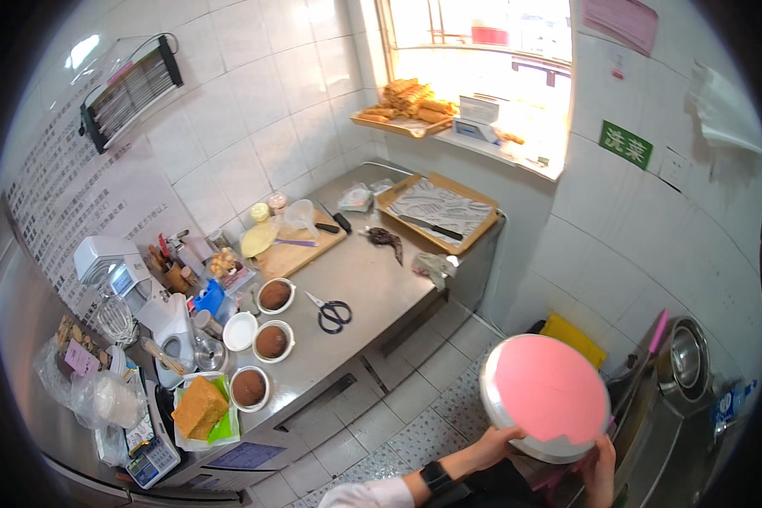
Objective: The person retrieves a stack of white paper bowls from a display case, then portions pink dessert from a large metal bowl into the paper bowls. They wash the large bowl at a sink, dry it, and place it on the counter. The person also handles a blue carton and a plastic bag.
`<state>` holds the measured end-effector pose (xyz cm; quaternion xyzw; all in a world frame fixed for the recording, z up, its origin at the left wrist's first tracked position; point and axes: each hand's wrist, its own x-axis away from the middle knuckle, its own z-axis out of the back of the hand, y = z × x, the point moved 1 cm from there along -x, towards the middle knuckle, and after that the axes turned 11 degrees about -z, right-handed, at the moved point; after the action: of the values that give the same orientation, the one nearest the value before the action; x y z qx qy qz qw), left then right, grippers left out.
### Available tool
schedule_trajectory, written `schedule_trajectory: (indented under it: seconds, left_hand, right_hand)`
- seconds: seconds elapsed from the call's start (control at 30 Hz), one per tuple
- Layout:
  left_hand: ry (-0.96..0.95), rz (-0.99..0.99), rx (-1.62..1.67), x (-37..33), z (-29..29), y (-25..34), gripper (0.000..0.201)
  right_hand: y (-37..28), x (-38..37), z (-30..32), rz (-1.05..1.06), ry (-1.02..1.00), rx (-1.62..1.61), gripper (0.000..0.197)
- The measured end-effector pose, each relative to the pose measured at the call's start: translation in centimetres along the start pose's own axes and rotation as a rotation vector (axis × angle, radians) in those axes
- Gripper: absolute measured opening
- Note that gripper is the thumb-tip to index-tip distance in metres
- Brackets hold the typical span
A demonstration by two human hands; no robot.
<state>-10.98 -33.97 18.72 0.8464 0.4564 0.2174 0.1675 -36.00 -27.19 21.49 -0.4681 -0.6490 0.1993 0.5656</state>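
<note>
A round, silver-rimmed cake turntable [550, 389] with a pink top is held up over the floor on the right, its top tilted toward view. My left hand [499, 442] grips the rim at the lower left, a dark watch on that wrist. At the lower right of the rim, my right hand [599, 467] holds on too, its fingers partly hidden under the turntable. Along the bottom of the pink surface the edge is uneven, with bare metal showing. Nothing stands on the turntable.
On the steel counter [356, 292] at left are scissors [330, 315], brown-topped white cups [271, 341], a sponge cake [201, 408] and a cutting board [300, 250]. A knife [432, 227] lies on a lined tray [483, 207]. Metal bowls [686, 360] stand by the sink at right.
</note>
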Motion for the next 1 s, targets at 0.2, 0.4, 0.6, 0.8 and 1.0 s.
schedule_trajectory:
  seconds: [0.2, 0.4, 0.6, 0.8, 1.0]
  left_hand:
    - [0.179, -0.452, -0.034, 6.1, 8.4, 3.6, 0.05]
    - [0.538, -0.382, -0.145, 10.7, 12.0, 2.6, 0.033]
    - [0.834, -0.617, -0.233, 11.0, 8.0, 3.8, 0.056]
    - [0.741, -0.565, -0.274, 9.7, 5.0, 6.6, 0.038]
    - [0.527, -0.521, -0.442, 8.1, 4.4, 7.6, 0.035]
  right_hand:
    - [-11.7, -18.0, -12.1, -0.171, -0.549, 1.99, 0.035]
    - [-10.5, -37.4, -34.9, 0.835, -0.51, 1.737, 0.041]
    - [-2.5, -46.1, -44.4, 0.85, -0.364, 1.58, 0.062]
    - [-4.4, -29.3, -40.4, 0.385, -1.357, 1.159, 0.03]
    - [-2.5, -14.2, -39.3, 1.253, -1.884, 0.977, 0.044]
